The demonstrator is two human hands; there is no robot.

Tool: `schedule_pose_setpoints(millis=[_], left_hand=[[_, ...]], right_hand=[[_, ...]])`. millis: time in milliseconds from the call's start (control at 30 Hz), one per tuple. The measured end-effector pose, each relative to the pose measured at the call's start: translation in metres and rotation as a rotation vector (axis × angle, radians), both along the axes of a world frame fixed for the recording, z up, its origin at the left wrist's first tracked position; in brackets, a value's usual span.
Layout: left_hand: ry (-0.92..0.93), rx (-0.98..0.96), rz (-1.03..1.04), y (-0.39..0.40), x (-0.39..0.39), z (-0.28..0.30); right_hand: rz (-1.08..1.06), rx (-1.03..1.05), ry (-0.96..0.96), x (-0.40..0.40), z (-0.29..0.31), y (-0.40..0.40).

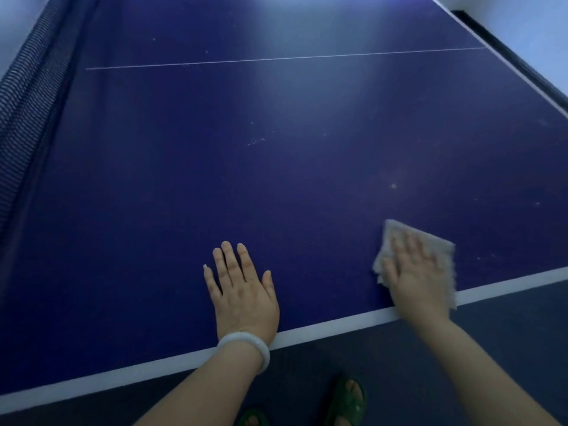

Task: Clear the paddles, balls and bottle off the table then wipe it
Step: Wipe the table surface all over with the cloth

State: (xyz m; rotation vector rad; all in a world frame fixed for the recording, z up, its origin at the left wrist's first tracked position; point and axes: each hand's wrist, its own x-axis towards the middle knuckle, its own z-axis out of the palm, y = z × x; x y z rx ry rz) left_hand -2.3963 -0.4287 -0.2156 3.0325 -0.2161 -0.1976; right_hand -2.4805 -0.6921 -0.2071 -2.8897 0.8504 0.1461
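At the near edge of the blue table (pixel 276 179): right hand (pixel 415 272), fingers straight and lying flat, pressed a white cloth (pixel 442 250) onto the surface just inside the white border line (pixel 322 329). Left hand (pixel 242 290), fingers spread, palm down, rested on the bare tabletop beside it, apart from the cloth; white bangle (pixel 246 348) at its wrist. Net (pixel 27 96) along the left side. Green sandals (pixel 347 401) on the floor below.

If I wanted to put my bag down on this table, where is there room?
Bare table runs from the net to the far white line. Only the near edge is taken: left hand flat, right hand pressing a cloth.
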Motion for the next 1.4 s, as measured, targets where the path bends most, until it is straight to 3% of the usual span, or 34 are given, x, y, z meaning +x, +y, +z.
schedule_pose_setpoints(millis=[67,100,167,267,367,500,567,733,900,1067,1167,1267,1400], left_hand=[[-0.017,0.01,0.004,0.0,0.0,-0.002],[-0.027,0.015,0.005,-0.001,0.0,-0.002],[-0.027,0.016,0.007,-0.001,0.0,-0.002],[-0.016,0.021,0.01,-0.002,-0.001,0.001],[-0.016,0.029,0.008,-0.002,0.0,0.0],[-0.029,0.026,0.005,-0.001,-0.001,-0.001],[-0.011,-0.007,0.049,-0.003,0.0,0.001],[0.031,-0.186,0.086,-0.061,0.015,0.016],[0.093,-0.137,0.132,-0.155,0.039,0.012],[0.037,-0.026,0.221,-0.183,0.038,0.0],[0.024,-0.008,0.233,-0.184,0.038,-0.003],[0.028,0.025,0.241,-0.186,0.038,-0.004],[0.029,0.037,0.249,-0.187,0.038,-0.002]], right_hand=[[-0.278,0.013,-0.03,0.003,0.003,0.004],[-0.29,0.01,-0.048,0.011,0.003,0.019],[-0.091,0.015,-0.076,0.03,-0.001,0.059],[0.417,0.034,-0.052,0.052,-0.006,0.104],[0.656,0.024,-0.044,0.066,-0.006,0.074],[0.285,0.035,-0.036,0.067,-0.006,-0.014],[0.219,0.008,-0.019,0.065,-0.007,-0.032],[0.242,-0.008,-0.023,0.064,-0.003,-0.03],[0.329,0.007,-0.045,0.064,-0.005,-0.042],[0.593,-0.007,-0.02,0.067,-0.004,-0.09],[0.303,0.012,0.016,0.075,-0.002,-0.129],[0.069,-0.06,0.011,0.09,-0.003,-0.117],[0.436,0.057,-0.057,0.136,-0.005,-0.067]])
